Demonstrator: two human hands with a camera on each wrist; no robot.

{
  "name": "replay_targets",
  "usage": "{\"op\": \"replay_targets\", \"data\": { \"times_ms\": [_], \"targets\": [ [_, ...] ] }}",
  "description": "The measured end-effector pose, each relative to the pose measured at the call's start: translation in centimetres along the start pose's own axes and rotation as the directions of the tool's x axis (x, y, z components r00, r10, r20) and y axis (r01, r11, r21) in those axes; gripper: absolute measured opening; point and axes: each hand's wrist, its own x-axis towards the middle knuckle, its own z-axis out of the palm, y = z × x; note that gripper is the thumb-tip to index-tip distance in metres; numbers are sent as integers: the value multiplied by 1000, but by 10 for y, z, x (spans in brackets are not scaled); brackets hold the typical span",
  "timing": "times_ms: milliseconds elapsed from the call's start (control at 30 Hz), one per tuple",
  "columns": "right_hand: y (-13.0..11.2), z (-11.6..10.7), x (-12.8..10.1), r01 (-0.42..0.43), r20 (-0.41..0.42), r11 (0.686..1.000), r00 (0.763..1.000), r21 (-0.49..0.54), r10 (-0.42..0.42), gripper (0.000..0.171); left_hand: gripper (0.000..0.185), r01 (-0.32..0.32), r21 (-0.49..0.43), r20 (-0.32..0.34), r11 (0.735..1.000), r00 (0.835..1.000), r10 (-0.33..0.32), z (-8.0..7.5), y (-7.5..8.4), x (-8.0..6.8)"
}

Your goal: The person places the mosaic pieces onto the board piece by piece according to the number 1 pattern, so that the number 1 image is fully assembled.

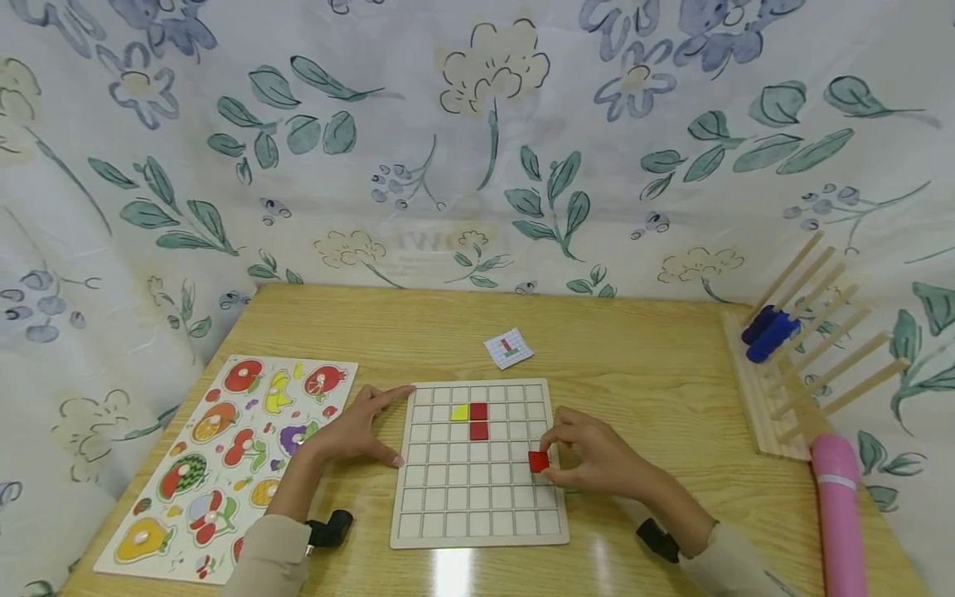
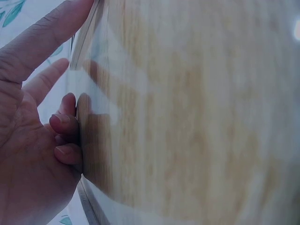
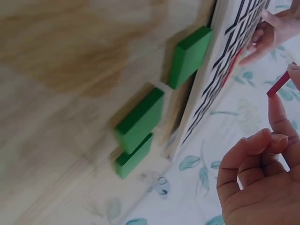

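No writing can be read anywhere, and the small card [image 1: 508,347] beyond both hands shows only coloured squares. The right hand [image 1: 597,460] pinches a red tile [image 1: 539,462] over the grid board [image 1: 477,531], while the left hand [image 1: 351,431], fingers loosely spread, rests on the board's left edge. Both work on a glossy wooden table [image 1: 656,390], with flower-printed cloth [image 1: 477,124] hung behind it.

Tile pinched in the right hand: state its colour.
Red tile, clearest in the head view.

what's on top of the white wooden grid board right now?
On the white wooden grid board: a yellow square tile, two red square tiles, and a third red tile pinched by the right hand. Cells under that hand are hidden.
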Motion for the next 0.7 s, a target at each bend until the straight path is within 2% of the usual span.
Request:
{"op": "replay_targets", "data": {
  "times_ms": [133, 400, 600, 700],
  "targets": [
    [-2, 4, 11, 16, 14, 1000, 1000, -13, -16, 18, 107, 4, 8, 3, 1000, 1000, -4, 0, 0, -1],
    [-6, 11, 31, -19, 72, 1000, 997, -10, 20, 17, 108, -4, 1, 3, 1000, 1000, 4, 0, 2, 0],
    [-9, 18, 45, 4, 109, 996, 994, -94, 6, 19, 108, 14, -3, 3, 1000, 1000, -14, -1, 2, 0],
    [-10, 22, 53, 44, 129, 991, 991, -126, -28, 20, 108, 16, -4, 2, 1000, 1000, -16, -1, 2, 0]
  ]
}}
